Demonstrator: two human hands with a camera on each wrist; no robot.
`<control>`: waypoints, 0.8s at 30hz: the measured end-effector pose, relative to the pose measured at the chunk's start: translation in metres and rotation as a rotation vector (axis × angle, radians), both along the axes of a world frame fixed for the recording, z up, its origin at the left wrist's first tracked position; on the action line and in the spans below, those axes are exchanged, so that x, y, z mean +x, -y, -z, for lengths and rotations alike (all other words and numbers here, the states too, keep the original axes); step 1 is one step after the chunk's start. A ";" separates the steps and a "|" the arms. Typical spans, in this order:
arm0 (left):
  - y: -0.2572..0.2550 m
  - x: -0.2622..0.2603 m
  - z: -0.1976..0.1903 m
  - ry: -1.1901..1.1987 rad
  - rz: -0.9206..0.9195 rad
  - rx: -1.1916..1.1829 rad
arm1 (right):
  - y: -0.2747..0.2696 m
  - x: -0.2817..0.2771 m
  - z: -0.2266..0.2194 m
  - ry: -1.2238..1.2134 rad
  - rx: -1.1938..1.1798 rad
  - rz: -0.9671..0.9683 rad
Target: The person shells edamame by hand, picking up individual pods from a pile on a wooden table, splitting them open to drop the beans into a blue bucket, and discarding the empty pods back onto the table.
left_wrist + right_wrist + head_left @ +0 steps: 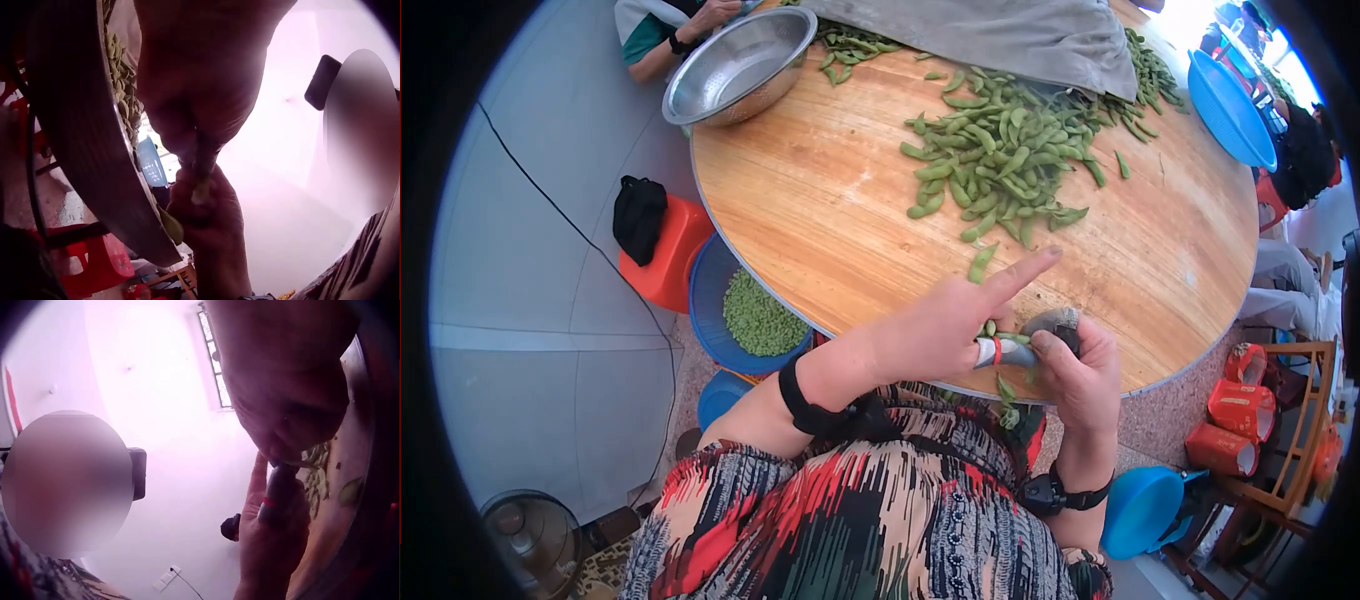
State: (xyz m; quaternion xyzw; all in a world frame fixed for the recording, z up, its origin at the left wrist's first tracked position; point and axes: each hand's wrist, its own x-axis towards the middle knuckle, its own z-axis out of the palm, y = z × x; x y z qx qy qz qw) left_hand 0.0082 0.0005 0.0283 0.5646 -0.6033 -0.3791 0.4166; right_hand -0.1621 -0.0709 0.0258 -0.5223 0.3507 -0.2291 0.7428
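My left hand [935, 325] is over the front edge of the round table, index finger pointing out. Its thumb wears a grey-and-white finger sleeve [275, 495] with a red band [998, 350]. Green soybean pods [1015, 338] show between that thumb and the curled fingers. My right hand [1085, 375] meets it from the right, thumb and forefinger pinching at the pod's end; a dark grey cover [1055, 325] sits on a finger there. Between the hands, a pale green piece [201, 190] shows in the left wrist view. Below the hands are green pod pieces [1007, 400].
A large heap of soybean pods [1010, 150] lies on the wooden table [820, 200], partly under a grey cloth [1000, 40]. A metal bowl [740, 65] stands at the back left. Shelled beans [762, 318] fill a blue basket [725, 345] below the table's left edge.
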 end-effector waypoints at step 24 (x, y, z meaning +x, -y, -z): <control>-0.009 0.008 0.014 0.310 -0.183 -0.268 | -0.011 0.032 -0.001 -0.256 -0.653 0.097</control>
